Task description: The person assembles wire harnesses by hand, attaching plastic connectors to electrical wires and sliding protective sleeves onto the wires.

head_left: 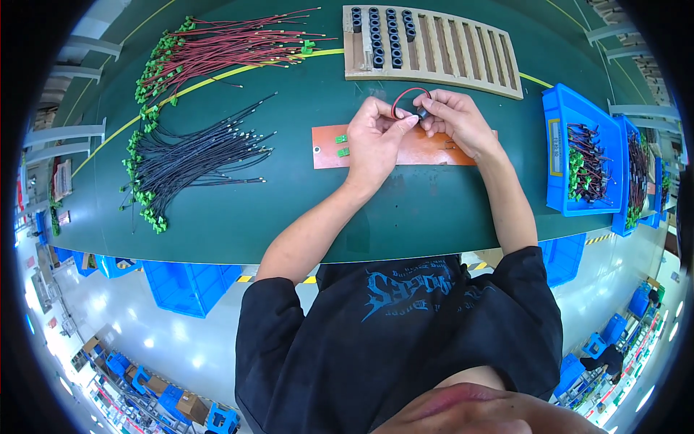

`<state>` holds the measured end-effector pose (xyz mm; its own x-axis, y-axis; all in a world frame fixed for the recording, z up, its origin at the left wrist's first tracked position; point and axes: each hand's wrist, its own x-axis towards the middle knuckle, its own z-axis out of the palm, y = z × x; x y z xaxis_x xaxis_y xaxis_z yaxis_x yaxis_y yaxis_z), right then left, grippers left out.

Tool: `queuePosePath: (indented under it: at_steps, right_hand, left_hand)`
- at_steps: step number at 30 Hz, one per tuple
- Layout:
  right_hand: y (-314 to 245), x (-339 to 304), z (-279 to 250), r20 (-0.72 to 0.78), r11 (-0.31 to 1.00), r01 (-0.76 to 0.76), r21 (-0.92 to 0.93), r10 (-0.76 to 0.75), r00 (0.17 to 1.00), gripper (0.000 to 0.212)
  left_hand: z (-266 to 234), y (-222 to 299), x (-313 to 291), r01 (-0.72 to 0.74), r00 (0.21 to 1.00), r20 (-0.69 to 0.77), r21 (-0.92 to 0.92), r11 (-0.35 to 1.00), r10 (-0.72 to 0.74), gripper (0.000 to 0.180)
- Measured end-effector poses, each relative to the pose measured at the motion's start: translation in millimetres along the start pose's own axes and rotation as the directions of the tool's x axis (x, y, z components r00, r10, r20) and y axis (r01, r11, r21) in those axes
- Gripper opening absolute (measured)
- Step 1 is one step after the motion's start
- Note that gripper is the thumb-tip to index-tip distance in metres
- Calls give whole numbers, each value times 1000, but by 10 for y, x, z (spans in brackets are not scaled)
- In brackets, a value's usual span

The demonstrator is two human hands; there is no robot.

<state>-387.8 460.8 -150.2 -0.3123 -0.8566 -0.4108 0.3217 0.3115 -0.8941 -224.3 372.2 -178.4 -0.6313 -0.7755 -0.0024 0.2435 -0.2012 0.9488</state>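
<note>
My two hands meet over an orange-brown board (329, 158) on the green table. Between the right fingers is a small black cylinder (423, 113), pinched by my right hand (457, 121). My left hand (377, 139) is closed on a red wire (402, 94), its thumb reaching toward the cylinder. The wire loops up from the left fingers to the right ones, with a dark strand along it. Whether it passes through the cylinder is hidden by the fingertips. Two green connectors (342, 145) sit at the board's left end, beside my left hand.
Behind the hands lies a slotted cardboard rack (463, 54) with black cylinders (395, 50) in its left slots. Red wires (238, 45) and black wires (195, 159) with green connectors lie in piles at left. Blue bins (560, 145) of wired parts stand at right.
</note>
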Motion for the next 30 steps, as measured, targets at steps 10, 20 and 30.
queuePosePath:
  at_steps: [10, 20, 30]
  right_hand:
    - [26, -46, -46, 57, 995, -14, 94, 9, 998, 24]
    - [57, -45, -67, 61, 996, -11, 83, 6, 998, 25]
    - [111, -53, -83, 70, 994, 10, 108, -17, 997, 26]
  left_hand:
    - [2, 65, 8, 21, 997, -67, -37, 999, -24, 19]
    - [-2, 6, -14, -27, 998, -63, -16, 999, 26, 20]
    - [-19, 46, -51, 6, 999, 45, 137, 991, -13, 21]
